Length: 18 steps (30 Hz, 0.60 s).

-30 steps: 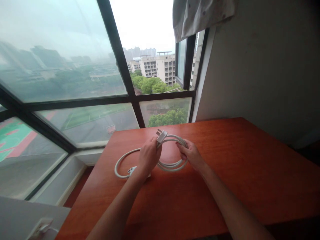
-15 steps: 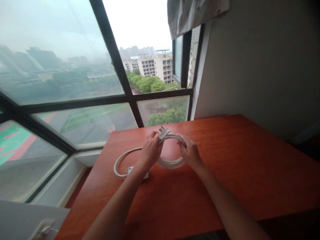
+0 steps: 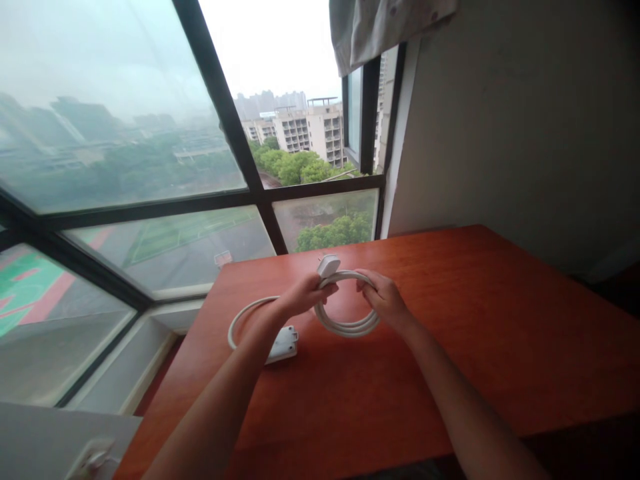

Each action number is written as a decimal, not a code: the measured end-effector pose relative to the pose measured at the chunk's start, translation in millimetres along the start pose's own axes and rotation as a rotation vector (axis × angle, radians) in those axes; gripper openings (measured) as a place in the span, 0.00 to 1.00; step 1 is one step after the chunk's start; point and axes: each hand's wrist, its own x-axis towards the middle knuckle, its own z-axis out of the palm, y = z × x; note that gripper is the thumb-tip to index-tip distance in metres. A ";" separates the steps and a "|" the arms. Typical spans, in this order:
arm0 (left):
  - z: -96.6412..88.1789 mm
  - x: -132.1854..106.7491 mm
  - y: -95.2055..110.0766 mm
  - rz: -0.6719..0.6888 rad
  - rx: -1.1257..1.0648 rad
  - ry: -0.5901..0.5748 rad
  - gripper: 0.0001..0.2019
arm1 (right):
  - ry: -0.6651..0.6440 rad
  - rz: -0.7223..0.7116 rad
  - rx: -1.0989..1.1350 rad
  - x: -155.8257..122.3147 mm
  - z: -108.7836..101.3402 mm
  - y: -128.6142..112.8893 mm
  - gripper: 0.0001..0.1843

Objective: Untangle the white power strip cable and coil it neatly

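A white power cord (image 3: 350,329) hangs in a round coil between my two hands, above the table. My left hand (image 3: 306,293) is closed around the coil's left side, close beneath the white plug (image 3: 329,266). On the opposite side, my right hand (image 3: 384,298) grips the coil's upper right between thumb and fingers. From my left hand a single length of cord loops out to the left. It leads toward a white power strip (image 3: 284,342) lying on the table, partly hidden behind my left forearm.
The reddish-brown wooden table (image 3: 475,320) reaches up to a large dark-framed window (image 3: 200,207). A grey wall (image 3: 500,133) rises at the right, and a curtain (image 3: 385,27) hangs at the top. A wall socket (image 3: 93,459) sits low at the left.
My left hand has turned over, so the plug's back now faces me and its prongs point away. The coil has become rounder, and more of the power strip shows.
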 end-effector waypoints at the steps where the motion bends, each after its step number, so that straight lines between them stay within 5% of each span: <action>1: -2.6 1.5 2.1 -0.013 -0.041 -0.030 0.10 | 0.007 0.027 0.025 -0.5 1.2 -0.2 0.10; 10: -5.7 13.0 28.5 0.009 -0.255 -0.031 0.13 | 0.174 0.228 0.388 2.2 0.2 -11.2 0.20; 18: -7.9 24.4 63.0 0.114 -0.719 0.169 0.16 | 0.185 0.272 0.737 4.8 1.2 -4.7 0.26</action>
